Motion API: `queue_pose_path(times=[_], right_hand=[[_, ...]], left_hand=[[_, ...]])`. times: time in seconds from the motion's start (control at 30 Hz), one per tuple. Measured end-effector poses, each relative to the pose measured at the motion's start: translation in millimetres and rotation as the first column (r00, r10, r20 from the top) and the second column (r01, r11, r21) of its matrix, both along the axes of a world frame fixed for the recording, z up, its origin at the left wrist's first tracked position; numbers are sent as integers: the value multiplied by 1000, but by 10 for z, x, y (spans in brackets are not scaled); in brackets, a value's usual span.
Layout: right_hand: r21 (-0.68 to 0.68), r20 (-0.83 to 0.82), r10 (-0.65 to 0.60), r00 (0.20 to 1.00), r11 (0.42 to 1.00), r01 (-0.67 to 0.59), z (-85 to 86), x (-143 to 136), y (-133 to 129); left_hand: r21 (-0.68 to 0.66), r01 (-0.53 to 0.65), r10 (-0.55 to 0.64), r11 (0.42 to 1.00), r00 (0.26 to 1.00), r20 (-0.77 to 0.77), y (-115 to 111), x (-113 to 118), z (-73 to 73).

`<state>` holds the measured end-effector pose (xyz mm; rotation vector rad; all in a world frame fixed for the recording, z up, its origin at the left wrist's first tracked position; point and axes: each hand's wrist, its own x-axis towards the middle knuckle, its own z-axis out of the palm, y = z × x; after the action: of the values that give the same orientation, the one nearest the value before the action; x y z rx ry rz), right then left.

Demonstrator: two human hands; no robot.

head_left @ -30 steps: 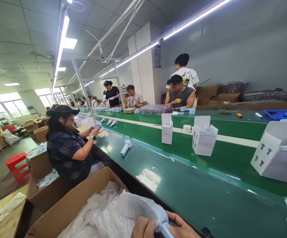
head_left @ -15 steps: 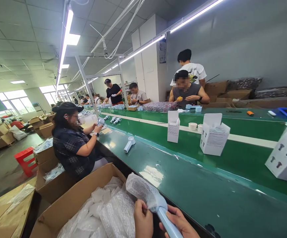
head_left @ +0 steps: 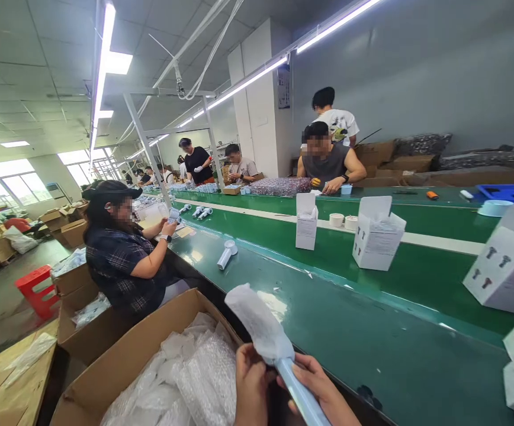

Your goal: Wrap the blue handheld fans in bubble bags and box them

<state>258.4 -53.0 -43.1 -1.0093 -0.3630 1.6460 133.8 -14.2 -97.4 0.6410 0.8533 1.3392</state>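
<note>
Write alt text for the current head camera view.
A left hand and right hand hold a pale blue tool, its head in whitish wrap, beside an open carton of bubble wrap. White boxes stand on a green belt; co-workers are beyond.

Light-blue device [head_left: 284, 362], tilted, aloft beside open carton [head_left: 119, 355]; translucent bag [head_left: 257, 319] over far end, handle [head_left: 304, 393] bare.

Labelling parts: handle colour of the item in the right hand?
Light blue handle, clearest in the head view.
</note>
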Motion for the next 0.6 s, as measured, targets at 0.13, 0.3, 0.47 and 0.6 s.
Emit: queue_pose_path(times=[0.13, 0.3, 0.47, 0.6], right_hand=[[-12, -34, 24, 999, 1000, -24, 59, 19, -23], [17, -36, 52, 998, 999, -51, 29, 18, -45], [14, -89, 23, 996, 1000, -22, -30, 47, -82], [-49, -236, 74, 969, 995, -88, -91, 73, -100]], left_hand=[[124, 212, -227, 969, 967, 114, 72, -64, 217], [188, 274, -289, 943, 956, 56, 279, -132, 132], [234, 293, -303, 927, 953, 7, 392, -235, 86], [289, 266, -228, 919, 960, -159, 445, -314, 174]])
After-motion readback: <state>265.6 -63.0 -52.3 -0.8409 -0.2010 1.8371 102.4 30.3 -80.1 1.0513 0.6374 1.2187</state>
